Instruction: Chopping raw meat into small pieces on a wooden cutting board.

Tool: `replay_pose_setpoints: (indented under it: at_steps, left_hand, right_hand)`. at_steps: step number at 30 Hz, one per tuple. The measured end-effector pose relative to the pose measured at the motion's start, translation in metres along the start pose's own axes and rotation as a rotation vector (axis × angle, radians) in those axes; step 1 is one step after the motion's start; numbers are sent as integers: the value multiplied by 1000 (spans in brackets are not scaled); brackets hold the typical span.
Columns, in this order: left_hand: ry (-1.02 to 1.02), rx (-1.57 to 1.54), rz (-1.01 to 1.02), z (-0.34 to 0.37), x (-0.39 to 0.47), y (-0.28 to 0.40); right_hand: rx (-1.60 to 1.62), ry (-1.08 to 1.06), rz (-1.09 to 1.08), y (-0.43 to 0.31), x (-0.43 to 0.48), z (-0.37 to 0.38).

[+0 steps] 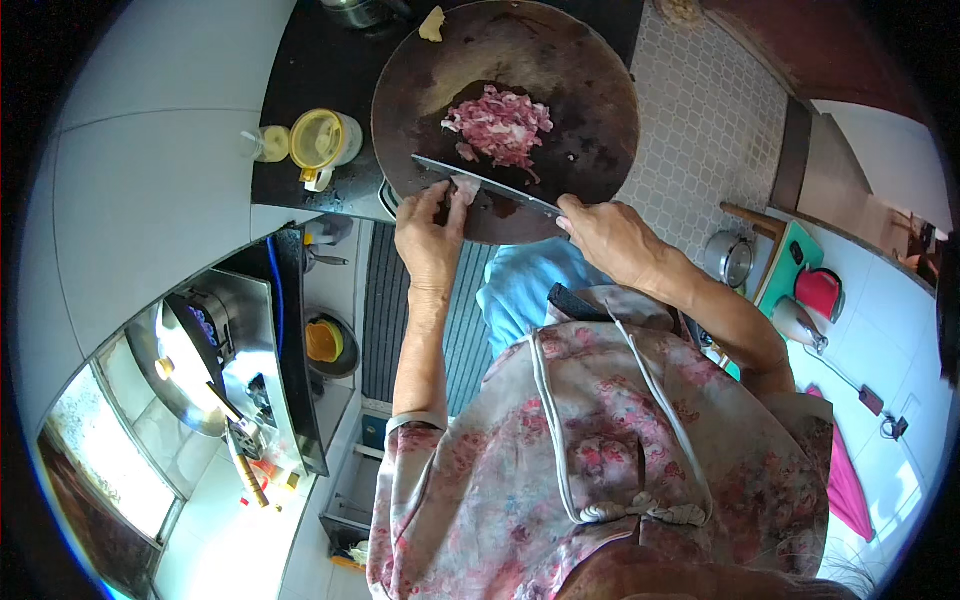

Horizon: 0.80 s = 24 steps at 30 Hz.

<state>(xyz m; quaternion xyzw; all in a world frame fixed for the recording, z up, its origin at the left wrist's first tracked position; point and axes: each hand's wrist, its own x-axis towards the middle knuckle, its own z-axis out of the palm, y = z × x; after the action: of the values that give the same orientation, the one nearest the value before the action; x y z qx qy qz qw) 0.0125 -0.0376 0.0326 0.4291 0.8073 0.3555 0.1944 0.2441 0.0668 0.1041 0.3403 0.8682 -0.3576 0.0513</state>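
Observation:
A heap of chopped raw meat (504, 127) lies in the middle of a round wooden chopping board (592, 82). My right hand (611, 236) grips a kitchen knife (495, 184) at its handle end, and the blade slants across the board below the heap, seen nearly edge-on. Close to the blade, my left hand (431, 232) pinches a small pale piece of meat (466, 189) between thumb and fingers at the board's near edge. A yellowish piece of food, perhaps ginger (432, 25), rests by the board's far left rim.
Left of the board, a yellow-rimmed container (324, 142) and a small jar (272, 143) stand on the dark counter (322, 67). A lidded wok (180, 375) sits over a lit gas burner (204, 326) at lower left. A metal pot (729, 259) is at right.

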Motion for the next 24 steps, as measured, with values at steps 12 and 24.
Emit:
replay_pose_setpoints:
  at_steps: [12, 24]
  left_hand:
    - [55, 102, -26, 7, -12, -2]
    - [196, 334, 313, 35, 9, 4]
  right_hand:
    - [13, 16, 88, 8, -6, -9]
    - [-91, -30, 52, 2, -26, -4]
